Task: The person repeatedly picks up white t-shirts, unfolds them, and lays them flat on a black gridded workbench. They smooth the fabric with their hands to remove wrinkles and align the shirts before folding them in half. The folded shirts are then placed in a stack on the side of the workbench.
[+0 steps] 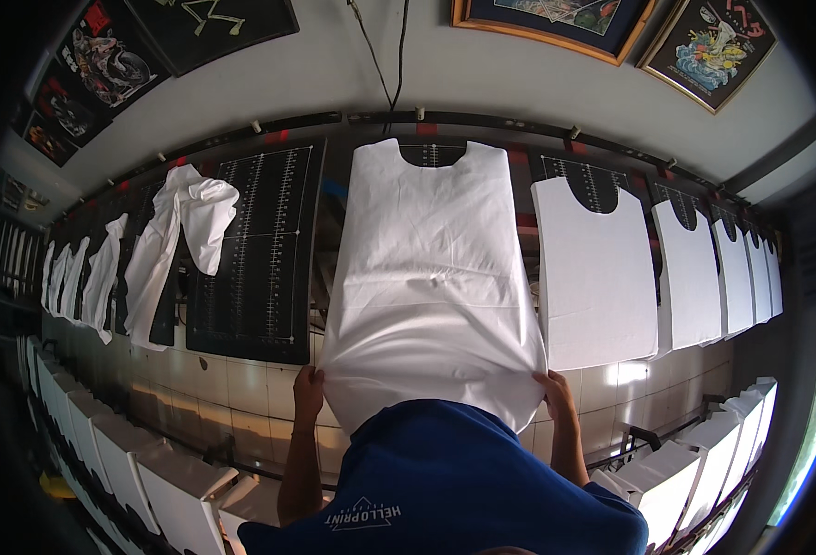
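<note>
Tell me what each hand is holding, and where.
Both hold the white T-shirt by its bottom hem: left hand at the left corner, right hand at the right.

Textile-printing workshop. Long row of black printing boards (258,250) with white alignment grids running along the wall, white shirts (596,277) lying stretched over them; framed printed shirts (709,48) hanging above.

white T-shirt (434,277) | pulled over a dark printing board, neck opening at far end, hem at near end | fabric creased toward both near corners | centre of the row, gripped at near hem corners
</note>
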Action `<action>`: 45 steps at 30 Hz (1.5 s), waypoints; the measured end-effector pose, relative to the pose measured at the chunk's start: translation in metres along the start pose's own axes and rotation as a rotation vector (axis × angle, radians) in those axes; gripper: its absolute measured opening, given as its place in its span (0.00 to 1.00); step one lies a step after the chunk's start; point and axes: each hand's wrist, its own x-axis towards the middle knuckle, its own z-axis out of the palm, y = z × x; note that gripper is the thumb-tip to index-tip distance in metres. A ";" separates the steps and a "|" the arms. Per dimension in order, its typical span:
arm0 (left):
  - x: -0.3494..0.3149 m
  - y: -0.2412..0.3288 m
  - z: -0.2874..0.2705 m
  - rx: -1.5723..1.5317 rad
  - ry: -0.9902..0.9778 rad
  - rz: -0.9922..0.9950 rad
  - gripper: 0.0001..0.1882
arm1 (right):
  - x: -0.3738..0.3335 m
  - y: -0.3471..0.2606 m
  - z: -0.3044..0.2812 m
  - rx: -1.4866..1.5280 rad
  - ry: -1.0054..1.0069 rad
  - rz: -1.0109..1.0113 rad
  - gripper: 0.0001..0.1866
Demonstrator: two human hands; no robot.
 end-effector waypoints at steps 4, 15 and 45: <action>-0.022 -0.036 0.008 -0.205 -0.041 -0.077 0.10 | -0.009 0.034 -0.019 -0.083 -0.002 0.139 0.18; -0.068 -0.110 0.025 -0.102 -0.046 -0.342 0.09 | -0.018 0.091 -0.034 -0.553 -0.092 0.374 0.19; 0.350 0.263 0.113 0.216 0.095 1.037 0.04 | 0.266 -0.302 0.185 -1.021 0.105 -1.219 0.05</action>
